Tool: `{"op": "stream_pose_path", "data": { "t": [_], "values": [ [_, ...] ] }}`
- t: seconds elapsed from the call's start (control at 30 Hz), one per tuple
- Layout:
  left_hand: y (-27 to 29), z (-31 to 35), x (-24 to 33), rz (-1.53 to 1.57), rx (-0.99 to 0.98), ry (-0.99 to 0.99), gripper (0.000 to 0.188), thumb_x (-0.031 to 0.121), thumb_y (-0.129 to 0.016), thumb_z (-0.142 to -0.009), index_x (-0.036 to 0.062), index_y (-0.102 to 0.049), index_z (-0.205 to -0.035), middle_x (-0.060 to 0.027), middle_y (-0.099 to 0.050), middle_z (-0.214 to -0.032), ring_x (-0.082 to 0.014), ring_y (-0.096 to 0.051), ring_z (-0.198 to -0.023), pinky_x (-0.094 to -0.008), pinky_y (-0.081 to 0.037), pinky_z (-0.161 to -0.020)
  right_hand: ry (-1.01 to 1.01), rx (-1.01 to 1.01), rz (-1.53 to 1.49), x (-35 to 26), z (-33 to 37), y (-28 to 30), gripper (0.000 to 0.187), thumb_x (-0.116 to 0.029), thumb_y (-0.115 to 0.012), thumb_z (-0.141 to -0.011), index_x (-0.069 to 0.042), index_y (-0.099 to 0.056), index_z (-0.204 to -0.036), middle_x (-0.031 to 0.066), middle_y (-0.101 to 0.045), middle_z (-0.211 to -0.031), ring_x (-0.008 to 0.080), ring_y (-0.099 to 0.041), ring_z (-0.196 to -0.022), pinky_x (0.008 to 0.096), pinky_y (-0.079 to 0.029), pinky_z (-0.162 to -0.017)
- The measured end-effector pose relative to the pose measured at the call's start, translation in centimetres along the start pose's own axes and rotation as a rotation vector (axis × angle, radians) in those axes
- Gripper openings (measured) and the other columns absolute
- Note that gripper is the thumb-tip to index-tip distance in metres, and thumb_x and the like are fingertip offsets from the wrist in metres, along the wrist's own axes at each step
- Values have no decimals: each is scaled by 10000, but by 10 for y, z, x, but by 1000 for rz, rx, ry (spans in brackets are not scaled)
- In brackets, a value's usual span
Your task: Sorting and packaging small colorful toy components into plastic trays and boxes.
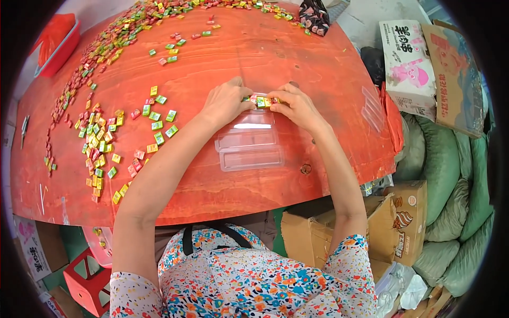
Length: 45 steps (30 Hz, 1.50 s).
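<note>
Small wrapped blocks in yellow, green and red form a short row (261,101) between my hands. My left hand (227,102) has its fingers closed at the row's left end. At the right end, my right hand (298,106) pinches the row between thumb and fingers. The row is at the far part of a clear plastic tray (252,159), whose long compartments extend toward me. Whether the row rests fully inside a compartment is hard to tell. Left of my left arm lies a loose cluster of similar blocks (98,132).
A large heap of blocks (119,34) curves along the far left of the red table (201,180). Another clear plastic tray (372,108) lies at the right. A red basin (59,53) stands far left. Cardboard boxes (411,220) and green sacks (442,169) crowd the right side.
</note>
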<state>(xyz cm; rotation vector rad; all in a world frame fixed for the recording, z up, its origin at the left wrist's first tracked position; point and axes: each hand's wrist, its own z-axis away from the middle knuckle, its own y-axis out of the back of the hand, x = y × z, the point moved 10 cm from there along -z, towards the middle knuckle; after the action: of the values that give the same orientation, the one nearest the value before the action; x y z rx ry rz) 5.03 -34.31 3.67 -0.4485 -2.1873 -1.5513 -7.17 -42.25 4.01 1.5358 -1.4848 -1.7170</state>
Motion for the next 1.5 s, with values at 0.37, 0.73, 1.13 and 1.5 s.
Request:
{"op": "stream_pose_path", "data": {
  "t": [0.37,0.73,1.13,1.5],
  "values": [
    [6,36,26,-236,146,-333,672,445,-675,-855,41,-514,-1366,-159,-524,-1382,-341,-491,-1279,-434,-418,-1061,147,183,156,-20,23,3,435,-214,-681,-883,-59,-598,-1280,108,-578,-1329,282,-548,-1223,417,-430,-1017],
    [-30,46,11,-287,-226,-196,920,637,-529,-885,-1,-280,-1500,-226,-247,-1569,-342,-228,-1469,-457,-174,-1206,146,-79,208,-29,21,-48,679,-501,-413,-990,-18,-382,-1466,169,-364,-1536,282,-306,-1445,462,-182,-1193],
    [115,202,-52,-571,148,246,685,340,-590,-944,3,-336,-1484,-171,-304,-1566,-329,-206,-1482,-519,-148,-1189,488,-167,71,-177,-7,-96,637,-478,-476,-987,-79,-391,-1475,141,-325,-1559,289,-270,-1460,499,-204,-1189],
    [127,320,-37,-419,194,422,558,245,-581,-945,36,-421,-1437,-135,-338,-1548,-337,-273,-1449,-524,-177,-1179,666,-389,164,-250,37,-159,655,-496,-519,-939,-152,-400,-1483,100,-329,-1561,350,-271,-1445,540,-157,-1189]
  ]
}}
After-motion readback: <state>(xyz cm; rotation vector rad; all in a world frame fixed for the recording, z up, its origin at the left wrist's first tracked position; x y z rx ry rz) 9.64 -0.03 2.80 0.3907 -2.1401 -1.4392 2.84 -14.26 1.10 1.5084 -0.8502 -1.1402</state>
